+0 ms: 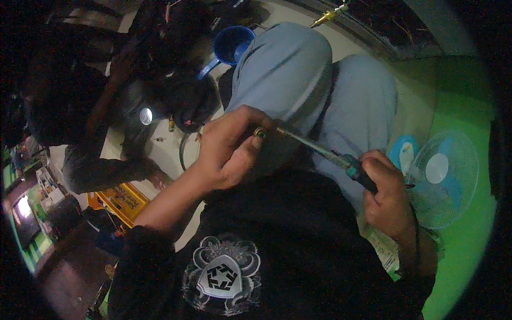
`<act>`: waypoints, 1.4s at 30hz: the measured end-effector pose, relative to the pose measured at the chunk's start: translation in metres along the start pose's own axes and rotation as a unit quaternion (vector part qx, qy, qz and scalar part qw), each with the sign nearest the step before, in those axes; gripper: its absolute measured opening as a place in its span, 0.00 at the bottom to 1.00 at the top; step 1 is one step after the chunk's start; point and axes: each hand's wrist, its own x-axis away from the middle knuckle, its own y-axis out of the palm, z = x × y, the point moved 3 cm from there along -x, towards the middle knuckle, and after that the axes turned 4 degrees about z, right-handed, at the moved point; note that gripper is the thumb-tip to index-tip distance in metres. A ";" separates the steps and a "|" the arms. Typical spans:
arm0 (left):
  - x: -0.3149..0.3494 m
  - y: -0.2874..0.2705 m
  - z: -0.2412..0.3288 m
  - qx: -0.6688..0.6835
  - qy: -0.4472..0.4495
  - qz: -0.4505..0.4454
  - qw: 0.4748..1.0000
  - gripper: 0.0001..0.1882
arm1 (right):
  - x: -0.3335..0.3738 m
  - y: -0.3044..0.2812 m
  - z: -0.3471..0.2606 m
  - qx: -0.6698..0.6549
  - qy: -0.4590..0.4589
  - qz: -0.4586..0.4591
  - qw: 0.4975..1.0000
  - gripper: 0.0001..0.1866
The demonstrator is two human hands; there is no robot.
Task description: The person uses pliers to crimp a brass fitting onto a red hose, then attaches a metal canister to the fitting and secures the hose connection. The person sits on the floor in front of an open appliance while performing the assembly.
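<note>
Holds screwdriver [353,167] in R hand [385,194], fist clamped round dark handle. Aims slim metal shaft up & L across lap, toward L hand [226,146]. Pinches small round metal part [260,132] btwn thumb & index of L hand, so clamped on that too. Has part above L thigh, brass-ish & dark, partly hidden by fingers. Has shaft tip just beside it; can't tell if touching, too blurry.

Wears black shirt [298,229] w/ silver shield emblem [221,274], plus grey trousers [288,74], knees bent.

Past L knee & partly behind it: blue dipper [232,45], handle twd lower L. Nr top edge: brass-coloured fitting [326,17]. On R, nr R hand: fan [445,178] w/ blue blades behind round mesh guard, next to green surface [474,234]. On L, nr L forearm: yellow crate [125,205], w/ co-worker's hand [156,178] close by; too dim to tell if holding anything. Further up that side: bright round disc [145,116], can't tell what kind.
</note>
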 end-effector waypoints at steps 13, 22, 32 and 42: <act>0.005 0.003 -0.004 -0.001 0.050 0.027 0.998 0.14 | 0.030 0.023 0.014 -0.041 0.006 0.071 0.997 0.16; 0.001 0.000 0.000 -0.019 0.055 -0.030 0.998 0.13 | 0.032 0.021 0.018 -0.294 0.138 -0.112 0.939 0.10; -0.004 0.018 0.004 0.065 0.062 0.008 0.996 0.17 | -0.005 0.020 -0.015 -0.253 0.192 -0.044 0.947 0.09; 0.013 0.095 0.038 -0.062 0.152 -0.174 0.971 0.16 | -0.040 0.006 -0.031 -0.238 0.041 0.079 0.967 0.07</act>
